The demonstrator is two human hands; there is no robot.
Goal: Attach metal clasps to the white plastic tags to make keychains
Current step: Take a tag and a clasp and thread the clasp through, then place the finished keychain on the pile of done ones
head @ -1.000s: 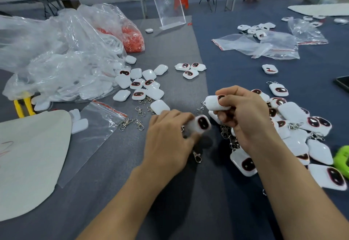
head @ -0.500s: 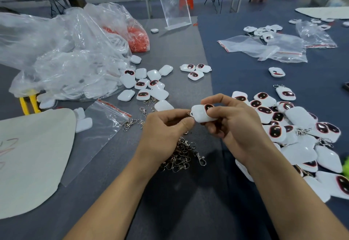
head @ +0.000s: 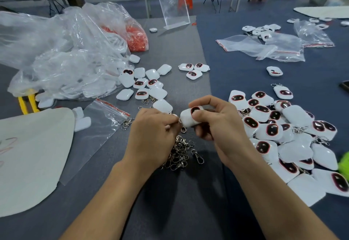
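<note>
Spread over the grey worktop (head: 179, 205): crumpled clear bags (head: 56, 54) at far left, a heap of dark-faced white tags (head: 294, 132) at right, scattered loose tags (head: 143, 82) at centre-left, a pile of loose clasps (head: 179, 152) at centre. Raised above that pile, right hand (head: 221, 126) curled round one white tag (head: 187, 119), thumb on its dark face. Left hand (head: 153, 137) pinching a metal clasp (head: 183, 130) against that tag's left end, ring hanging just below.
</note>
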